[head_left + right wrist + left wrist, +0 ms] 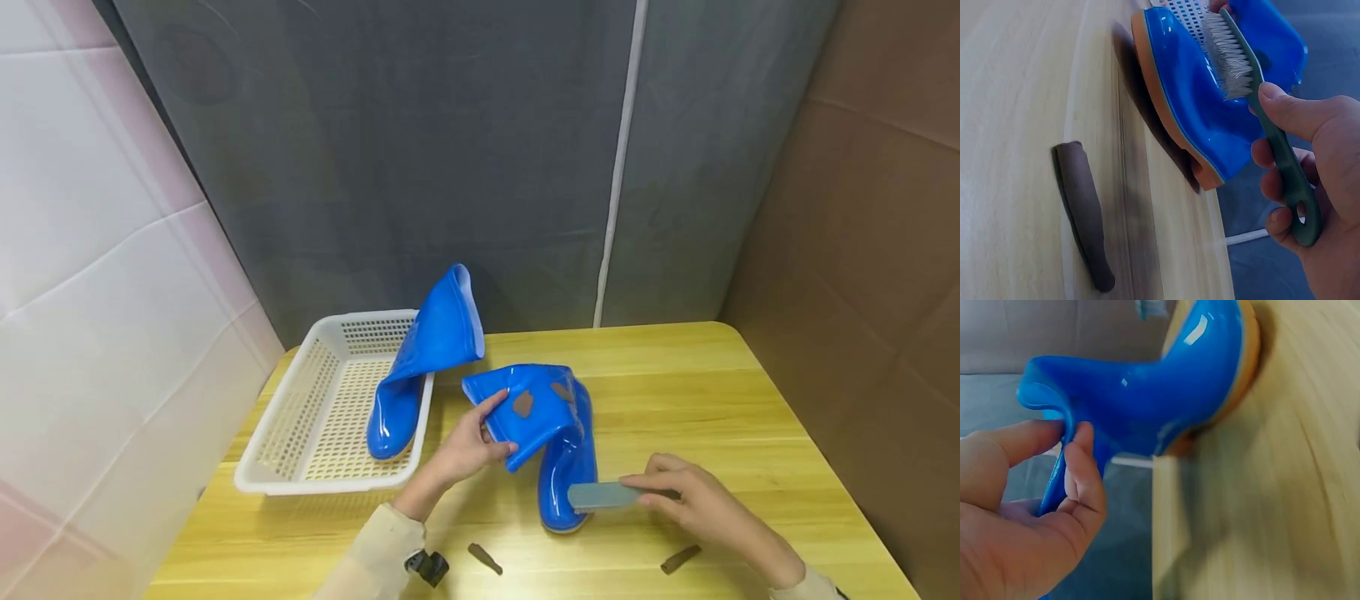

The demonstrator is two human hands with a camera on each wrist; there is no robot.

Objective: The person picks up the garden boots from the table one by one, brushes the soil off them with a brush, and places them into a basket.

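A glossy blue rain boot [558,492] stands on its sole on the table, its shaft bent over to the left with brown patches [523,404] on it. My left hand [468,450] pinches the rim of that shaft between thumb and fingers; the left wrist view shows the folded edge [1066,440] in the grip. In my right hand [686,496] is a green-handled brush [1282,150], held by its handle. Its white bristles [1229,56] face the boot, and in the head view its head overlaps the boot's foot near the toe.
To the left stands a white perforated plastic basket [258,467] with a second blue boot [431,333] leaning over its right side. Two brown, tapered pieces lie near the front: one at the middle [485,558], one [680,559] below my right hand. Grey cloth [420,167] hangs behind the wooden table [660,375].
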